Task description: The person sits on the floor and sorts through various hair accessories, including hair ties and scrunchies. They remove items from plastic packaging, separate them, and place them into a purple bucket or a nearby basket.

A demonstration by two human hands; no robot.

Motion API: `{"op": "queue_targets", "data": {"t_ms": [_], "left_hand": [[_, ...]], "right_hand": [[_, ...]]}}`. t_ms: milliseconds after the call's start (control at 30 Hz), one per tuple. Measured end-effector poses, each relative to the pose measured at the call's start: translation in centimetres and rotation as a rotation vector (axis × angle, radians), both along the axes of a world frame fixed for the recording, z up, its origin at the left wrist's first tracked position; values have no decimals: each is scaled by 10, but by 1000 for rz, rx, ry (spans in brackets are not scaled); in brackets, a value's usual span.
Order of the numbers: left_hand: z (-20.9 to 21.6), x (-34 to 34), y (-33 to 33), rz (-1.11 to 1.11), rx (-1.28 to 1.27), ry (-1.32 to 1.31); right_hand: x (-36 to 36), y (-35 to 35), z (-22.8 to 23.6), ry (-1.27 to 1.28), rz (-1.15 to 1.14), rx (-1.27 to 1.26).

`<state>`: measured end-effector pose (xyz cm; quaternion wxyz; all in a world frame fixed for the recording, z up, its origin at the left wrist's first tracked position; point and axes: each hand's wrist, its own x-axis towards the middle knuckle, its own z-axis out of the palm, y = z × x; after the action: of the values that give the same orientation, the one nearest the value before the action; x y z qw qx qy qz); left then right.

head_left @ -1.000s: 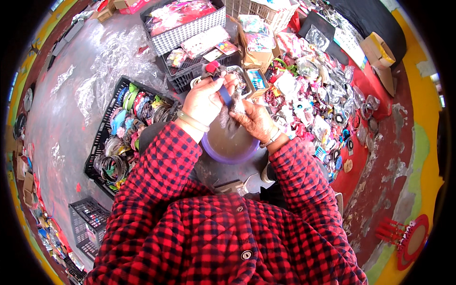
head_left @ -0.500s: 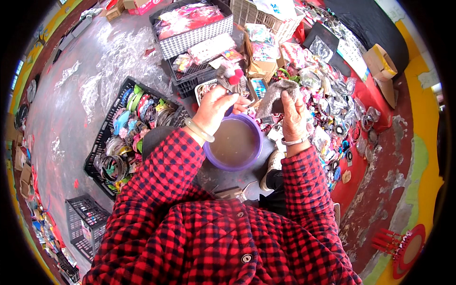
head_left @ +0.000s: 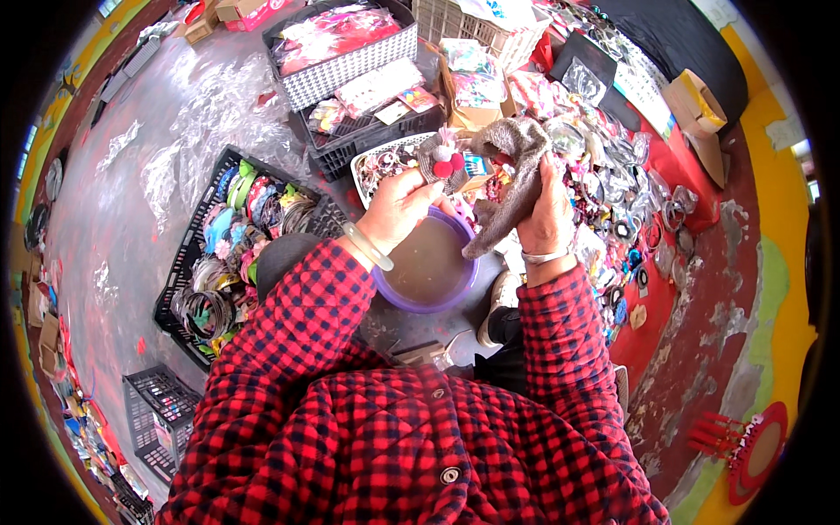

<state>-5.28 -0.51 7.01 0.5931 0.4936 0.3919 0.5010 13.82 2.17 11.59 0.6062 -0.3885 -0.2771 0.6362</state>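
Observation:
Above the left rim of a purple basin (head_left: 430, 306) of murky liquid, my left hand (head_left: 398, 210) pinches a small grey ornament (head_left: 443, 163) with red pompoms and a pale pink tip. A grey-brown cloth (head_left: 516, 179) is gripped in my right hand (head_left: 547, 214), over the basin's right side. The cloth arches upward, and one end droops down to the basin's rim. Ornament and cloth are apart. Some fingertips of both hands are hidden.
At left stands a black crate (head_left: 188, 262) of headbands. Beyond the basin are a white basket (head_left: 363, 179) of small accessories and a grey crate (head_left: 350, 61) of packets. Loose hair accessories (head_left: 612, 227) heap up at right. A shoe (head_left: 497, 306) is beside the basin.
The cloth has opened out from a small bunch into a longer arched strip hanging toward the basin. My left hand has shifted slightly, and the ornament is a little lower and further right.

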Motion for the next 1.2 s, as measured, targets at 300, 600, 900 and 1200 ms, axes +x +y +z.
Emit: {"op": "queue_targets", "data": {"t_ms": [300, 600, 900, 1200], "left_hand": [[5, -1, -6, -158, 134, 334], [-1, 1, -16, -142, 734, 800], [-6, 4, -12, -175, 642, 807], [-1, 7, -15, -213, 588, 910]], "right_hand": [[-1, 0, 11, -1172, 283, 1110], [4, 6, -14, -1204, 709, 887], [-5, -4, -14, -1332, 462, 657], [-16, -4, -32, -1408, 312, 444]]}}
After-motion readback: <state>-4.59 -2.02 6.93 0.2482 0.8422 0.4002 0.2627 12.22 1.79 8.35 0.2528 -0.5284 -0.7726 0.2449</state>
